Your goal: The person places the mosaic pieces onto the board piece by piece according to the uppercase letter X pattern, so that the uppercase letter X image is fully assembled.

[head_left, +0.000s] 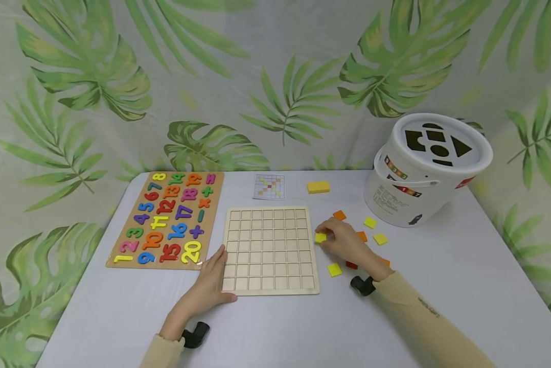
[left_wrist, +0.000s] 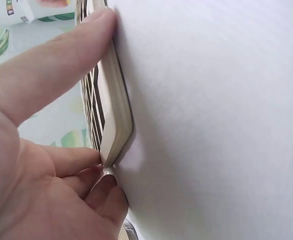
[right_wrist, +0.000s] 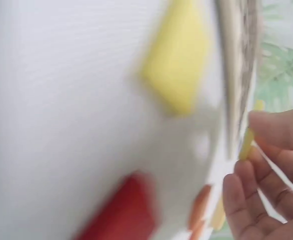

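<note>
Here, a thin yellow square tile (head_left: 320, 238) is being pinched between the thumb and fingers of the right hand (head_left: 346, 244), held just beside the right edge of a pale wooden grid board (head_left: 271, 250). At that board's near-left corner, contact is made by the left hand (head_left: 211, 286): the thumb is laid at the near edge, the extended fingers are set against the left edge, and nothing is clenched. Around and beneath the right hand, loose tiles are scattered: a red one (head_left: 351, 265), several orange ones (head_left: 339, 215) and more yellow ones (head_left: 334, 269); in the right wrist view, the closest red and yellow are blurred. Beyond the board, a small printed card with a coloured grid (head_left: 269, 187) is laid near a yellow rectangular block (head_left: 319, 187). The left side is occupied by a brown board of colourful numbers (head_left: 216, 197), the far right by a white lidded bucket with shaped holes (head_left: 427, 179).
</note>
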Available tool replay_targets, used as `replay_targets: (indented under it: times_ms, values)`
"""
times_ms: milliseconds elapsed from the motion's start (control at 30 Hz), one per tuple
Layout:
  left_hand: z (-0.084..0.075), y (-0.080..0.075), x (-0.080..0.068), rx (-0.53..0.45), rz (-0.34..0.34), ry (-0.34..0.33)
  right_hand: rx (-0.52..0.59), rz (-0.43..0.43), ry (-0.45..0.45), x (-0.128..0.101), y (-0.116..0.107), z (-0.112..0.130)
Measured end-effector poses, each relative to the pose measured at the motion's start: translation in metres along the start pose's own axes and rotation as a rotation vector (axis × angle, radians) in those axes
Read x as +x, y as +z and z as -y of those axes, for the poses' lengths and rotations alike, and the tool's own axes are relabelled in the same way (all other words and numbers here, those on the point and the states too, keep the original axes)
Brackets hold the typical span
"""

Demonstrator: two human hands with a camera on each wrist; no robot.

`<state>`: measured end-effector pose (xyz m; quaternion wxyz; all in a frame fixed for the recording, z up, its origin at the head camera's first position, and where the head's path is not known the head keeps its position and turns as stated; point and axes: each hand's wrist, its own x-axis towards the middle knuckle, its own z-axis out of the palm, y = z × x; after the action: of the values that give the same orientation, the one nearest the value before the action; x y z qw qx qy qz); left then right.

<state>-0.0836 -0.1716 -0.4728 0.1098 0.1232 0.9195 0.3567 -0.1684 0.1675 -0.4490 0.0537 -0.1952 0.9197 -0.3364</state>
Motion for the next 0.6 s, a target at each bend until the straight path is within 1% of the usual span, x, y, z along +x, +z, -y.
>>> replay_targets:
  times_ms: [100,167,233,333,433,600]
  values:
    - [0.0,0.001,0.0,0.001,-0.004,0.003,0.07,-0.006,-0.044,0.013,0.0,0.013]
    - [0.001,0.001,0.001,0.0,-0.007,0.006,0.105,0.0,-0.094,0.025,0.004,0.022]
    - [0.001,0.001,0.001,-0.004,-0.011,0.007,0.125,0.002,-0.155,0.038,0.01,0.029]
    - [0.001,0.001,0.001,-0.003,-0.013,0.012,0.146,0.031,-0.221,0.059,0.023,0.042]
    - [0.001,0.0,0.001,0.004,-0.018,0.019,0.152,0.068,-0.243,0.079,0.036,0.056]
    - [0.003,0.0,0.001,0.019,-0.022,0.016,0.107,0.136,-0.246,0.109,0.06,0.075]
